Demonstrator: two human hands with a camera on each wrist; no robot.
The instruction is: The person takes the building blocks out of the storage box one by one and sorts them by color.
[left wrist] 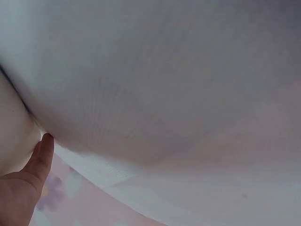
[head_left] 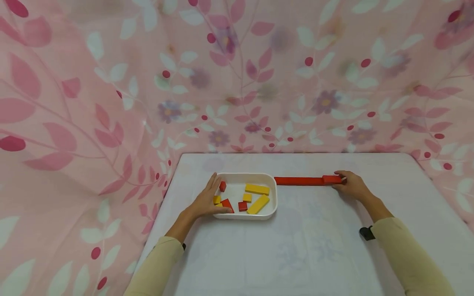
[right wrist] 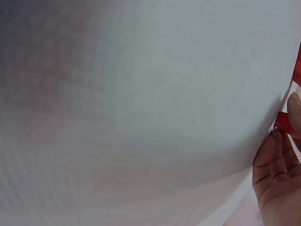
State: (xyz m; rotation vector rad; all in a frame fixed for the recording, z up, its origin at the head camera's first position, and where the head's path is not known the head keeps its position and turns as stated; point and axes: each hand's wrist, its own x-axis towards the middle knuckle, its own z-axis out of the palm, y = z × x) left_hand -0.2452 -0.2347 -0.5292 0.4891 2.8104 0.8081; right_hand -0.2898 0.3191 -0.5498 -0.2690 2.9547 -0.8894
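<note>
A white tray [head_left: 273, 204] sits mid-table and holds several yellow and red blocks, among them a long yellow block [head_left: 258, 204] and a small red cube [head_left: 242, 206]. My left hand [head_left: 208, 200] rests on the tray's left rim with straight fingers, thumb along the front edge. A row of red blocks [head_left: 298, 181] runs rightwards from the tray. My right hand [head_left: 348, 185] pinches the short red block [head_left: 331, 179] at the row's right end. The right wrist view shows that red block [right wrist: 284, 123] between the fingertips [right wrist: 275, 160]. Only my thumb [left wrist: 33, 172] appears in the left wrist view.
The table [head_left: 289, 255] is covered by a white cloth, and its left edge lies close beside the tray. Pink flowered fabric [head_left: 237, 82] hangs behind and on both sides. A black wrist strap [head_left: 367, 233] shows at my right sleeve.
</note>
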